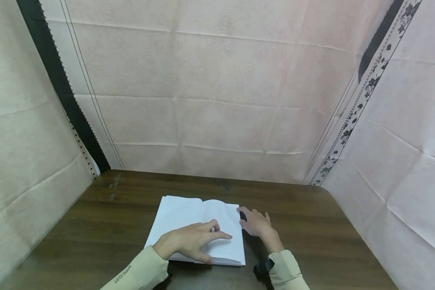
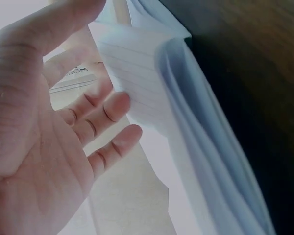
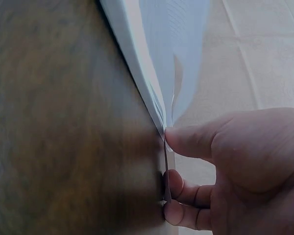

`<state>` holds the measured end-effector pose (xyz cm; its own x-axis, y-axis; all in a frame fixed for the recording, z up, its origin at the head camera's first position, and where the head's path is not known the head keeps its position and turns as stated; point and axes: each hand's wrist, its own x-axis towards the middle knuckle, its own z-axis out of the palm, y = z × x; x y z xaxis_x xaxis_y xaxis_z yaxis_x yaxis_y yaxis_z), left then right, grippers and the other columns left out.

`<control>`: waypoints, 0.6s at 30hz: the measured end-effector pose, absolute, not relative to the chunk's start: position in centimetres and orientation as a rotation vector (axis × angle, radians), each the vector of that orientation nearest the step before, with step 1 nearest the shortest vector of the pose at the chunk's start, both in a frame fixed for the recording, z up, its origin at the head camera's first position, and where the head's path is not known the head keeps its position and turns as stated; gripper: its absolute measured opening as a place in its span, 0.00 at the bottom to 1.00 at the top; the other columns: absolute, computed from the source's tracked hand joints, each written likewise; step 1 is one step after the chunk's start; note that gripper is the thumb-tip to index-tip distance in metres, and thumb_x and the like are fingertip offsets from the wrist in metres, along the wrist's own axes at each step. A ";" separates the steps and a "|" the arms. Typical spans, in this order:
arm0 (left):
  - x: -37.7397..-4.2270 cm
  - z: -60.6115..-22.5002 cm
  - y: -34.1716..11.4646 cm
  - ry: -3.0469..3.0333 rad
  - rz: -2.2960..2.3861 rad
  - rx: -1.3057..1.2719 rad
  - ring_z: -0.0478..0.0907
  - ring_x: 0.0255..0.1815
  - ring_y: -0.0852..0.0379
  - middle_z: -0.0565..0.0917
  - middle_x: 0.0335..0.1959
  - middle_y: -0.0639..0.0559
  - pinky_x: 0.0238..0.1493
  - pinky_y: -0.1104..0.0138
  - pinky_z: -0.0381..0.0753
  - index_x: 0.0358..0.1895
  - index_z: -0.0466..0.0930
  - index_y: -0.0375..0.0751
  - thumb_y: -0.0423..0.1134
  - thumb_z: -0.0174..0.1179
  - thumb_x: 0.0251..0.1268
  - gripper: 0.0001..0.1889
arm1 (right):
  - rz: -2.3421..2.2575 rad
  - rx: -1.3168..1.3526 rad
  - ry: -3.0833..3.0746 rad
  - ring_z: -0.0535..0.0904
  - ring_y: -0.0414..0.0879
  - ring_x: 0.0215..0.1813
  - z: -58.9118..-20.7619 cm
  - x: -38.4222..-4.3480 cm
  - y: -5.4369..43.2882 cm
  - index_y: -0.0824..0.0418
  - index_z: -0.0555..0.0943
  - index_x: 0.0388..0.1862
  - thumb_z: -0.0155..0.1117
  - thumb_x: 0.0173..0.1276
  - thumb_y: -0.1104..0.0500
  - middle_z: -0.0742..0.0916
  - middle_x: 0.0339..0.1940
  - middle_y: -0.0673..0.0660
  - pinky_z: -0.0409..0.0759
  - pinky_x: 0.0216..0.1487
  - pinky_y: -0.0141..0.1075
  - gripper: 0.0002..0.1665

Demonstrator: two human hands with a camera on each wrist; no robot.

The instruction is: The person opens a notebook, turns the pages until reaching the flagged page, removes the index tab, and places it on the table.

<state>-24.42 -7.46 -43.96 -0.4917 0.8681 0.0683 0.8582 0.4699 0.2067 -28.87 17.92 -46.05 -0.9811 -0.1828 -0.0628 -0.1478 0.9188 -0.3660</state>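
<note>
An open notebook (image 1: 179,211) with white ruled pages lies on the brown table. Over its right-hand page and lower edge reaches my left hand (image 1: 192,239), its fingers spread and loosely bent, gripping nothing. The left wrist view shows that palm beside the lifted, curving pages (image 2: 132,73). My right hand (image 1: 256,224) is at the notebook's upper right edge. Seen from the right wrist, its thumb (image 3: 191,141) presses on the page edge while fingertips lie on the other side, so it pinches the thin sheet (image 3: 188,73). Whether one or more sheets are pinched is hard to tell.
The wooden table (image 1: 108,241) extends around the notebook on all sides. Pale cloth (image 1: 217,80) hangs behind the table and along both sides. A dark watch-like device (image 1: 264,268) sits at the right wrist, by the sleeve cuff.
</note>
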 end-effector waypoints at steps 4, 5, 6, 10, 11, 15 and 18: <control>-24.5 -43.8 -7.3 2.643 0.325 1.564 0.66 0.35 0.70 0.72 0.45 0.61 0.38 0.77 0.68 0.74 0.65 0.61 0.52 0.71 0.58 0.39 | -0.551 -0.255 2.985 0.68 0.67 0.70 -46.1 -28.9 17.9 0.50 0.72 0.71 0.63 0.73 0.52 0.78 0.66 0.65 0.46 0.70 0.70 0.28; -24.5 -43.8 -7.3 2.641 0.324 1.560 0.66 0.34 0.70 0.72 0.44 0.62 0.38 0.77 0.68 0.74 0.65 0.62 0.52 0.71 0.58 0.39 | -0.550 -0.253 2.984 0.68 0.67 0.70 -46.0 -28.9 17.9 0.50 0.72 0.71 0.63 0.73 0.52 0.78 0.66 0.65 0.46 0.70 0.70 0.29; -24.5 -43.7 -7.3 2.640 0.324 1.559 0.66 0.34 0.69 0.72 0.42 0.63 0.37 0.76 0.68 0.74 0.64 0.62 0.51 0.71 0.58 0.40 | -0.551 -0.253 2.984 0.69 0.67 0.70 -46.0 -28.9 17.9 0.50 0.72 0.71 0.63 0.73 0.52 0.78 0.66 0.65 0.46 0.70 0.70 0.29; -24.5 -43.6 -7.3 2.642 0.344 1.565 0.66 0.31 0.70 0.71 0.39 0.64 0.35 0.76 0.68 0.75 0.63 0.62 0.50 0.69 0.60 0.40 | -0.555 -0.251 2.981 0.68 0.67 0.70 -46.0 -28.9 17.9 0.50 0.72 0.71 0.62 0.73 0.52 0.78 0.66 0.65 0.46 0.70 0.70 0.28; -24.5 -43.6 -7.3 2.643 0.353 1.564 0.66 0.30 0.70 0.70 0.39 0.64 0.34 0.76 0.67 0.75 0.62 0.62 0.50 0.69 0.60 0.40 | -0.557 -0.251 2.980 0.68 0.67 0.70 -46.0 -28.9 17.9 0.50 0.72 0.71 0.62 0.73 0.53 0.78 0.66 0.65 0.46 0.70 0.70 0.28; -24.5 -43.4 -7.3 2.643 0.400 1.575 0.66 0.29 0.70 0.71 0.39 0.63 0.33 0.76 0.67 0.76 0.62 0.63 0.49 0.68 0.60 0.39 | -0.566 -0.246 2.977 0.68 0.67 0.70 -46.0 -29.0 17.9 0.50 0.72 0.71 0.62 0.73 0.52 0.78 0.66 0.65 0.45 0.70 0.70 0.28; -24.5 -43.3 -7.3 2.647 0.431 1.599 0.65 0.29 0.70 0.71 0.39 0.63 0.32 0.77 0.67 0.76 0.62 0.63 0.48 0.67 0.61 0.39 | -0.571 -0.236 2.973 0.68 0.67 0.70 -46.1 -29.0 17.9 0.50 0.72 0.71 0.62 0.73 0.52 0.78 0.67 0.65 0.45 0.70 0.70 0.28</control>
<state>-24.50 -7.30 -43.28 -0.4755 0.8708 0.1252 0.8655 0.4375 0.2441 -29.01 17.94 -46.10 -0.9824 -0.1715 -0.0740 -0.1319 0.9175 -0.3752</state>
